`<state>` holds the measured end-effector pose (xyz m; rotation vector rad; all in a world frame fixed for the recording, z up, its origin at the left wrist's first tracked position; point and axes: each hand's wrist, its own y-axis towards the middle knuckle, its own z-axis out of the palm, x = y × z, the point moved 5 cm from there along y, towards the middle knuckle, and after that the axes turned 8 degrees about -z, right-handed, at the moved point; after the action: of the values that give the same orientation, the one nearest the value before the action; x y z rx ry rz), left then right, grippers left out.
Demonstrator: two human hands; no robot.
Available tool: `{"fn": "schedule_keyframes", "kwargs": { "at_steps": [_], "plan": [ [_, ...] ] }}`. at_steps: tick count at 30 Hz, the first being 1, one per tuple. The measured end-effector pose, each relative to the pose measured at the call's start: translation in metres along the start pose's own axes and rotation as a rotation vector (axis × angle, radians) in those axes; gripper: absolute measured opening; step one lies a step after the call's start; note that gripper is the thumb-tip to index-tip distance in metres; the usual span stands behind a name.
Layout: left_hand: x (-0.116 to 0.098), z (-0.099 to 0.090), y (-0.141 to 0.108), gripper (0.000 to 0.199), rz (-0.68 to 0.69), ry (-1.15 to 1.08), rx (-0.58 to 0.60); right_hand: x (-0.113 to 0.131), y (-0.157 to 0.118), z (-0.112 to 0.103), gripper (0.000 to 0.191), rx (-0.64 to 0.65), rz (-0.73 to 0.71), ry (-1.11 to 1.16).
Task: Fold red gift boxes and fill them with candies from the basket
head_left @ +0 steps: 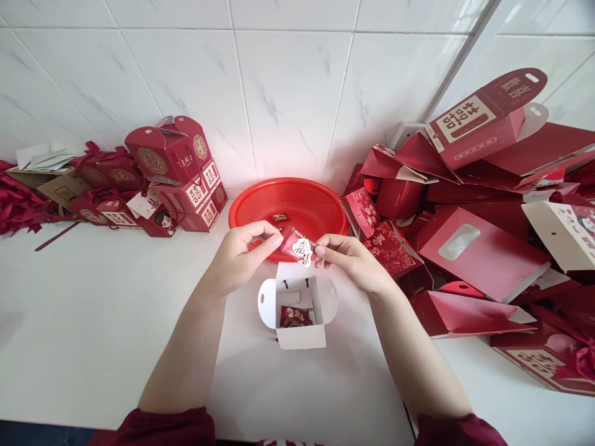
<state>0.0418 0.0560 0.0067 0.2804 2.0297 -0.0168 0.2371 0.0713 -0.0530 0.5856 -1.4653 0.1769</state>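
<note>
My left hand (251, 251) and my right hand (348, 257) pinch a red candy packet (299, 246) with white lettering between them, one at each end. The packet hangs above the front rim of a red plastic basket (242, 195), in which a few small red packets (280, 218) show; my hands hide the rest of its front. Just below my hands stands an open gift box (304, 337) with its white flaps spread. Inside it lie red packets (296, 316) like the one I hold.
Red gift boxes (186, 179) are stacked at the back left, beside smaller boxes with ribbons (100, 170) and white papers (44, 158). A loose heap of red boxes (478, 248) covers the right of the white table (106, 322). A tiled wall (292, 93) rises behind.
</note>
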Motion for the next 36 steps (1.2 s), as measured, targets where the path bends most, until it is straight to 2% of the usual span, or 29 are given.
{"fn": "schedule_keyframes", "kwargs": {
  "at_steps": [7, 18, 21, 27, 32, 36],
  "plan": [
    [0.004, 0.002, 0.002, 0.022, -0.035, 0.028, 0.021, 0.005, -0.002, 0.003, 0.021, 0.039, -0.053, 0.028],
    [0.007, 0.008, 0.002, 0.023, -0.069, 0.049, 0.066, 0.020, -0.006, 0.004, 0.015, 0.015, -0.193, 0.021],
    [0.006, 0.008, 0.002, 0.023, -0.071, 0.058, 0.064, 0.021, -0.007, 0.005, 0.014, 0.028, -0.182, 0.018],
    [0.005, 0.008, 0.002, 0.023, -0.063, 0.063, 0.078, 0.019, -0.009, 0.008, 0.018, 0.145, -0.110, 0.060],
    [0.005, 0.007, 0.002, 0.022, -0.068, 0.059, 0.066, 0.015, -0.006, 0.004, 0.030, 0.066, -0.127, 0.012],
    [0.006, 0.007, 0.001, 0.021, -0.076, 0.052, 0.066, 0.013, -0.004, 0.002, 0.032, 0.023, -0.143, -0.051]
  ]
}}
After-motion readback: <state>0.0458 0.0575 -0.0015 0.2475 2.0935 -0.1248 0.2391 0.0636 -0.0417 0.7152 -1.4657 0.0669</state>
